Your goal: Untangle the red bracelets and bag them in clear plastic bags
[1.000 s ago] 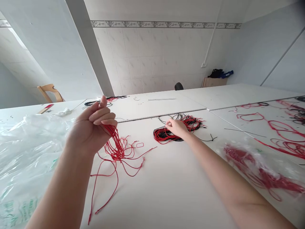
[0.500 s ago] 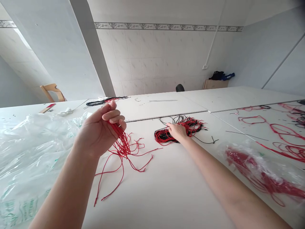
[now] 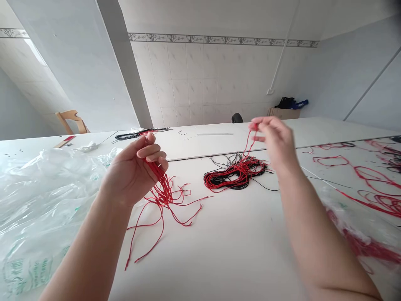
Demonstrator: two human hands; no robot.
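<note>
My left hand [image 3: 134, 167] is closed round a bunch of red braided cords [image 3: 163, 188], whose loose ends fan out over the white table. To the right lies a coiled pile of red and black cords [image 3: 234, 172]. Above that pile my right hand [image 3: 275, 138], slightly blurred, pinches a red cord [image 3: 249, 144] drawn up from it in a narrow loop. The cord's lower part still runs into the pile.
Crumpled clear plastic bags [image 3: 46, 209] cover the table's left side. More red cords [image 3: 376, 192] and a plastic bag with red cords [image 3: 366, 246] lie at right. A black cord bundle [image 3: 131, 134] rests farther back, near a wooden chair [image 3: 71, 121].
My right hand has risen from the pile and moved right, pulling a red cord up with it. My left hand keeps its hold on the red cords, almost still.
</note>
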